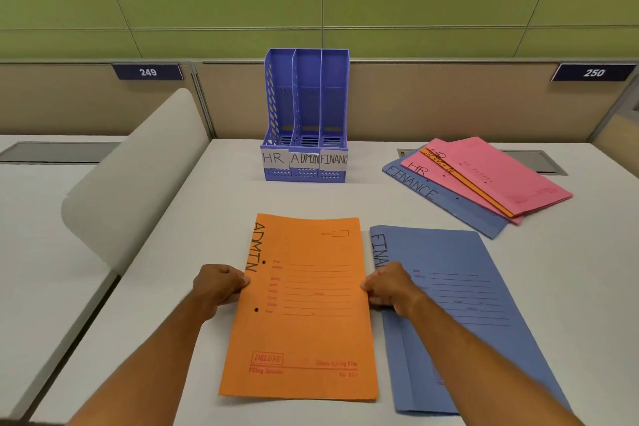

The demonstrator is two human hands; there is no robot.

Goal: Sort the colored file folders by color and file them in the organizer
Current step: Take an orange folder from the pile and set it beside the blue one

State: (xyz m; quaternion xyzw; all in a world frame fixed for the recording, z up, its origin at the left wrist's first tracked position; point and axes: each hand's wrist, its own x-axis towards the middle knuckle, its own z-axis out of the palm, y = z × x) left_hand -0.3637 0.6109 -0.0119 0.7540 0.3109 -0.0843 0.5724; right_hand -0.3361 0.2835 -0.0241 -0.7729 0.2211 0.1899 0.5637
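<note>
An orange folder point(304, 315) marked ADMIN lies on the white desk in front of me. My left hand point(218, 285) grips its left edge and my right hand point(389, 287) grips its right edge. A blue FINANCE folder point(460, 304) lies flat just to its right, partly under my right forearm. The blue three-slot organizer point(306, 121) stands at the back, labelled HR, ADMIN and FINANCE, and its slots hold nothing. A fanned pile at the back right has a pink folder point(501, 173) on top, an orange one, another pink HR folder and a blue FINANCE folder point(446, 197) underneath.
A curved white divider panel point(138, 176) rises at the desk's left edge, with a neighbouring desk beyond it. A grey cable hatch point(539, 163) sits in the desk behind the pile. A tan partition with plates 249 and 250 runs along the back.
</note>
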